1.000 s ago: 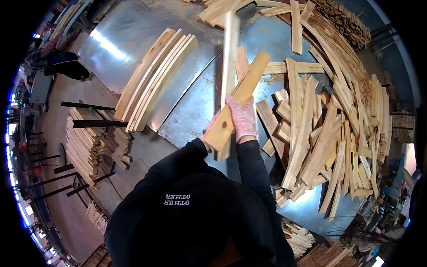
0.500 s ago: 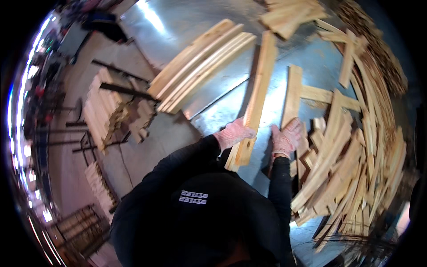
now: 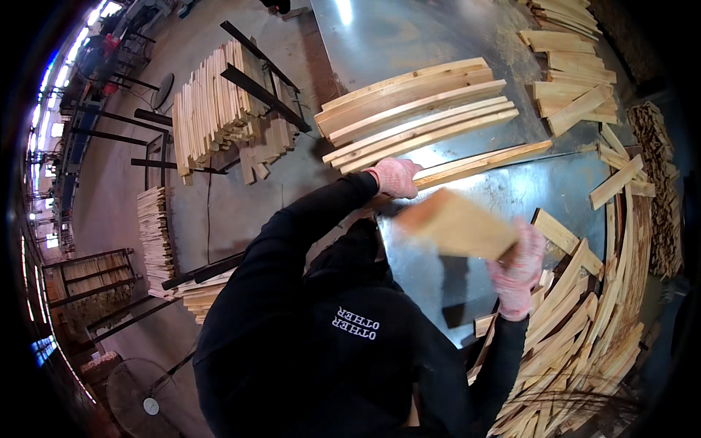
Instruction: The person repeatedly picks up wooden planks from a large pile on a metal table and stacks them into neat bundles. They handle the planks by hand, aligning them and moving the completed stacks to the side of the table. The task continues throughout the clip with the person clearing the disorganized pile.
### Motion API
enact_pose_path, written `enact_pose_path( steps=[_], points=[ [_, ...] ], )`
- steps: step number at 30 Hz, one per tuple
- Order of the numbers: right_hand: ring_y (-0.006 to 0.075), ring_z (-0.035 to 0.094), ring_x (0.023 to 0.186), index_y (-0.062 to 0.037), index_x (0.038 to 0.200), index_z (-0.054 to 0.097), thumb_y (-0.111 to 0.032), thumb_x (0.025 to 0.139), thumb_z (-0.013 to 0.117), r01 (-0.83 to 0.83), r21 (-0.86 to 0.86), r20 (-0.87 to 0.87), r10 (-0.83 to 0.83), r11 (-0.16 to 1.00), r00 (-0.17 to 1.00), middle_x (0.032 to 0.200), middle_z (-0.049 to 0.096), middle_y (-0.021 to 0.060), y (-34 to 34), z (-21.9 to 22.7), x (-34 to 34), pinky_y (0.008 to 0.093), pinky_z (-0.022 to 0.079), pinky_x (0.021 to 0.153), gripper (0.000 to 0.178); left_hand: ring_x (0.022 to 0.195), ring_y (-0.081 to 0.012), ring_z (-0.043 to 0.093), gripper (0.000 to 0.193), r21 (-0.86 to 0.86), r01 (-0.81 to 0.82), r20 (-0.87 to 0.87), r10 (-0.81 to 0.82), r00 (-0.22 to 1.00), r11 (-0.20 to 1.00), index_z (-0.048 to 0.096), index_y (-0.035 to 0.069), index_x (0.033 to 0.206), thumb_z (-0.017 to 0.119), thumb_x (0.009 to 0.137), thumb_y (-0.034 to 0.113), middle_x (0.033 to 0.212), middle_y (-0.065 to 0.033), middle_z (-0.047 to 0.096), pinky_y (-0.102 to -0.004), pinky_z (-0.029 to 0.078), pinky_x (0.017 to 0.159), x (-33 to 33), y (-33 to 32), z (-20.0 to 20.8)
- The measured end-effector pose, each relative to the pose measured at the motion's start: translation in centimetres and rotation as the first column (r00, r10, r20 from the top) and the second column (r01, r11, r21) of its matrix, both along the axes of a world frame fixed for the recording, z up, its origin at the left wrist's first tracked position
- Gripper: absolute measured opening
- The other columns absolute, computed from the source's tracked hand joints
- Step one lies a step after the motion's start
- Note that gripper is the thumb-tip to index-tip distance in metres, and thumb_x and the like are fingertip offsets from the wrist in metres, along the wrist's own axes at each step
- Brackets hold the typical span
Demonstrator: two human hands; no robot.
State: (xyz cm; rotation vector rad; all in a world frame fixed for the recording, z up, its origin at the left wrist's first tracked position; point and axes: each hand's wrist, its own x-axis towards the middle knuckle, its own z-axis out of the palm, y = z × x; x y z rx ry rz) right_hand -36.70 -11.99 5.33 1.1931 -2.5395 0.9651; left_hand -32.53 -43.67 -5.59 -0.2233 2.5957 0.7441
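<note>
Forearms [image 3: 321, 212] apart; left hand [image 3: 395, 178] clasping strip [image 3: 483, 163], right hand [image 3: 520, 266] gripping board [image 3: 461, 225].

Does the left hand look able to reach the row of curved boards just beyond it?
Probably yes: the left hand is close to the row of curved boards, with nothing visible between them. It grips a separate board, though, and might need to release that first.

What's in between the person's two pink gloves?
In the head view, a motion-blurred wooden board is between the gloved left hand and the gloved right hand, which grips its end. Shiny metal tabletop shows around it.
</note>
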Motion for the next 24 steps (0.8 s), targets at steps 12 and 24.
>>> enact_pose_path(
  steps=[12,24],
  points=[
    [0.0299,0.057,0.105,-0.0170,0.125,0.059,-0.015,0.080,0.065,-0.001,0.333,-0.419,0.149,0.943,0.896,0.107,0.056,0.0072,-11.6,-12.7,-9.0,0.0462,0.049,0.098,0.045,0.104,-0.0350,0.068,0.069,0.159,0.052,0.078,-0.065,0.995,0.986,0.042,0.005,0.136,0.068,0.084,0.042,0.117,-0.0239,0.065,-0.0459,0.054,0.086,-0.7,-1.4,1.8],
    [0.0333,0.052,0.129,-0.0051,0.156,0.028,-0.009,0.088,0.073,0.862,0.041,0.672,-0.652,0.506,0.351,0.147,0.047,0.0228,-9.8,-16.1,-1.1,0.0418,0.044,0.108,0.081,0.099,-0.0370,0.069,0.057,0.299,-0.230,0.048,0.226,0.973,0.926,0.056,0.010,0.126,0.075,0.077,0.033,0.107,-0.0188,0.069,-0.0468,0.055,0.083,6.7,-4.6,5.1]
  ],
)
